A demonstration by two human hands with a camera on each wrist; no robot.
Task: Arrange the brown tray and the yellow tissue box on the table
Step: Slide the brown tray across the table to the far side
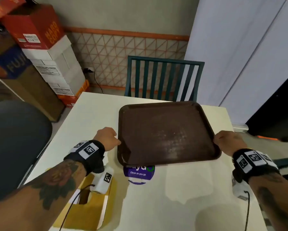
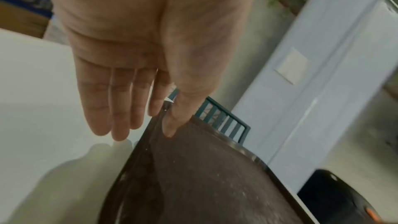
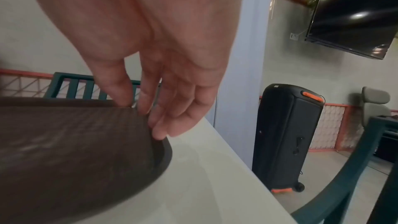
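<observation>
Two hands hold the brown tray (image 1: pixel 166 132) by its opposite side rims, and from my remote seat I read each grip as a pinch: my left hand (image 1: pixel 106 138) has its thumb (image 2: pixel 172 125) pressed on the rim's top near the left edge while the other left fingers (image 2: pixel 120 108) lie straight alongside and below, and my right hand (image 1: pixel 230 142) has its fingers (image 3: pixel 159 125) curled at the right rim with the thumb on top. In the wrist views the tray's near corners sit above the white tabletop (image 1: pixel 181 189), so its near part looks lifted; whether the far edge touches I cannot tell. Its near rim overlaps a round purple sticker (image 1: pixel 139 174) on the tabletop. Nearer to me on the left, under my left forearm, lies the yellow tissue box (image 1: pixel 88 212), flat on the tabletop and apart from the tray. Beyond the far edge stands a dark green slatted chair (image 1: pixel 163 77); cardboard boxes (image 1: pixel 39 34) are stacked to the left, and a black speaker (image 3: pixel 288 135) stands on the floor to the right
</observation>
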